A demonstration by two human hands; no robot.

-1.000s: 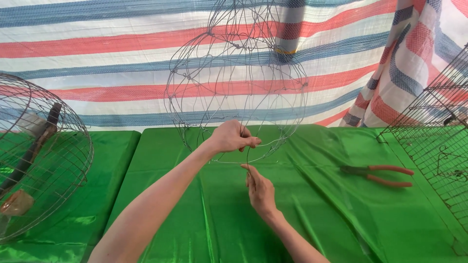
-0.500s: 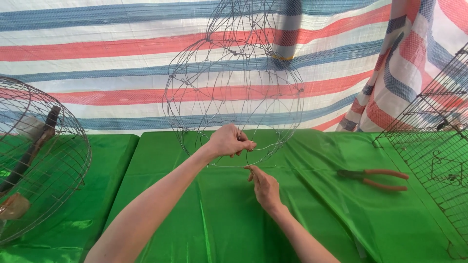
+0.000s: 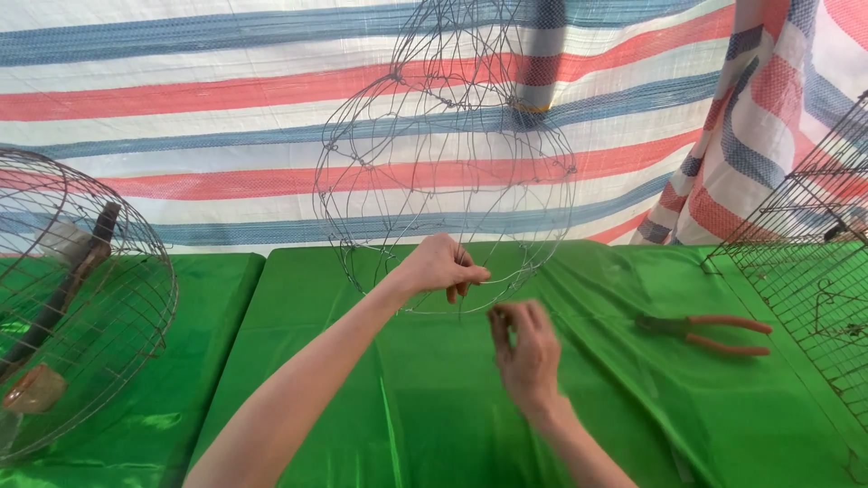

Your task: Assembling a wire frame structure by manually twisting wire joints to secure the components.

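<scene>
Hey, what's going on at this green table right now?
A person is working on a rounded wire mesh frame that stands up from the green table. The left hand pinches its bottom wire ring, while the right hand hovers just below, fingers pinched together; whether it grips a wire cannot be told. Orange-handled pliers lie untouched to the right. A domed wire cage sits at the left, flat wire grids at the right.

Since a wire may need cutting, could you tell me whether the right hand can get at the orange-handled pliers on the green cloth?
Probably yes: the right hand holds nothing bulky, and only bare green cloth lies between it and the pliers.
</scene>
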